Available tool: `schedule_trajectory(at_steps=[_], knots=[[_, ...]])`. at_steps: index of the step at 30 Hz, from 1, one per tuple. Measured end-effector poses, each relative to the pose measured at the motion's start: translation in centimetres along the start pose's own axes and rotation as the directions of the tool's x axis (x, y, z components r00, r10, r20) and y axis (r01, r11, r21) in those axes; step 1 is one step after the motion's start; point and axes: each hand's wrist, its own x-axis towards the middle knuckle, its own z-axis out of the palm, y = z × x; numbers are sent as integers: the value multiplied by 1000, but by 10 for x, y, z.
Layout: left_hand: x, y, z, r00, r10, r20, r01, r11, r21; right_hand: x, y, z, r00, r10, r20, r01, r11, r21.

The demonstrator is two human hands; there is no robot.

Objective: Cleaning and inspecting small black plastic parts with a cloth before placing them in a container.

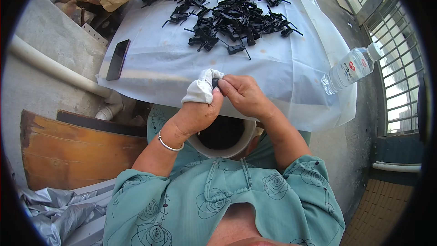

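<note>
Both my hands meet at the near edge of the covered table, over a white bucket (248, 136) with a dark inside between my knees. My left hand (202, 98), partly covered by a white cloth glove (198, 91), is closed around a small black part (215, 82). With thumb and fingers pinched, my right hand (246, 94) grips the same part from the other side. Most of it is hidden by my fingers. Farther up the table lies a heap of black plastic parts (246, 18) with thin protruding rods, one part (236, 49) lying at its near edge.
White plastic sheeting (150, 59) covers the table. A phone (118, 59) lies at its left, and a clear water bottle (348, 70) is at the right edge. A pipe (59, 68) and a wooden board (82, 152) are on the left; a barred window (400, 64) is on the right.
</note>
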Motion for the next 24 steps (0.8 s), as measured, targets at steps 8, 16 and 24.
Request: schedule_trajectory(at_steps=[8,16,24], knots=[[1,-33,-10,998,50,42,-58,977,203,20,50,-22,873,-210,-440,-233,614,-755],[10,-44,14,969,-14,-248,-25,988,-153,-3,2,3,968,220,-119,-214,975,61],[6,-7,4,958,-248,142,281,733,-619,0,2,1,871,-302,-388,179,930,-323]])
